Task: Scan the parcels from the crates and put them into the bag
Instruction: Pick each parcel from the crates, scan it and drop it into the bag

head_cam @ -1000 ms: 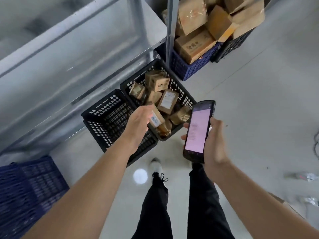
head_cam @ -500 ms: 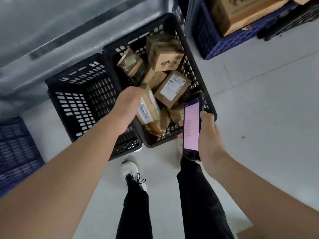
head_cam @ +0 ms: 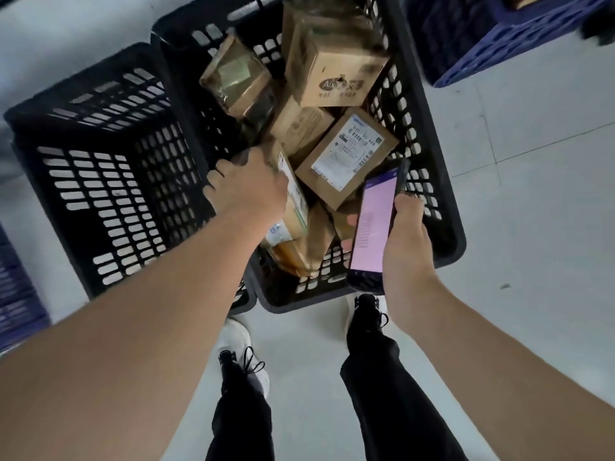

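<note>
The left hand (head_cam: 248,186) is curled over the top of a brown cardboard parcel with a white label (head_cam: 289,207) standing on edge in the black slotted plastic crate (head_cam: 432,201), while the right hand (head_cam: 404,237) grips a dark handheld scanner with a lit pink screen (head_cam: 374,224) just beside it. The neighbouring black slotted crate (head_cam: 100,181) looks empty. Several more taped cardboard parcels lie piled in the first crate, so by my reading plenty of scanning is left; no bag is in view
</note>
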`<action>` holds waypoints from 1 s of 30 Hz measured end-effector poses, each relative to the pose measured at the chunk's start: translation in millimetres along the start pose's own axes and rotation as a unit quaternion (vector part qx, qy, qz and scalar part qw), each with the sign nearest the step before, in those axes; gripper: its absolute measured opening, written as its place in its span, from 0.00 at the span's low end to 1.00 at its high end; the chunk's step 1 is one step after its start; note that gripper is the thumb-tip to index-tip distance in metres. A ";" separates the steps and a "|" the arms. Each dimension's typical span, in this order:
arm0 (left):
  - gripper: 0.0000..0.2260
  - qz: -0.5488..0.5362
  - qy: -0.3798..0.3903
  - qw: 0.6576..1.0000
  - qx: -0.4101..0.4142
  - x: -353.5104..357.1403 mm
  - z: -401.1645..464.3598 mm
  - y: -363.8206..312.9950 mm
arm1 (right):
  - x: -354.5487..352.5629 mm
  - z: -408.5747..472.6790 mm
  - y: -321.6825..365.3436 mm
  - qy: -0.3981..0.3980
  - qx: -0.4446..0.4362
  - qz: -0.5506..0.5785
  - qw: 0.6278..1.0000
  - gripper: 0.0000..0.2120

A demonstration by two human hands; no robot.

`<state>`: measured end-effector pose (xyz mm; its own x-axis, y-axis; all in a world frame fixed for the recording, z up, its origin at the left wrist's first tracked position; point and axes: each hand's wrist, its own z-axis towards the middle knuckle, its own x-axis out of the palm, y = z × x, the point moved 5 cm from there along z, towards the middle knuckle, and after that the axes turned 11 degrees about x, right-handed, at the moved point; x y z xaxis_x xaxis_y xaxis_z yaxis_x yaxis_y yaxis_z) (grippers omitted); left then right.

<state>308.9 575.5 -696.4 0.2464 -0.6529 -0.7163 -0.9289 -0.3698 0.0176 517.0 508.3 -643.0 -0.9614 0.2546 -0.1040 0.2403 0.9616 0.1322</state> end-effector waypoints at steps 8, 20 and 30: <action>0.21 -0.186 -0.052 0.981 -0.025 -9.4 -4.8 2.1 | -11.6 -3.9 -21.9 0.003 0.000 -0.005 1.000 0.21; 0.15 -0.508 -0.117 0.851 0.072 -76.8 -99.3 64.7 | 13.7 -85.1 -37.2 -0.010 -0.041 0.091 0.995 0.23; 0.22 -0.515 -0.117 0.838 0.137 -190.1 -216.5 131.0 | 57.3 -238.3 -55.3 -0.021 -0.089 0.158 0.983 0.36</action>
<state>200.2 508.0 -406.9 0.9252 0.0782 -0.3712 -0.2940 -0.4707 -0.8319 416.8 445.3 -421.4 -0.8350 0.5459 -0.0697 0.4962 0.8016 0.3336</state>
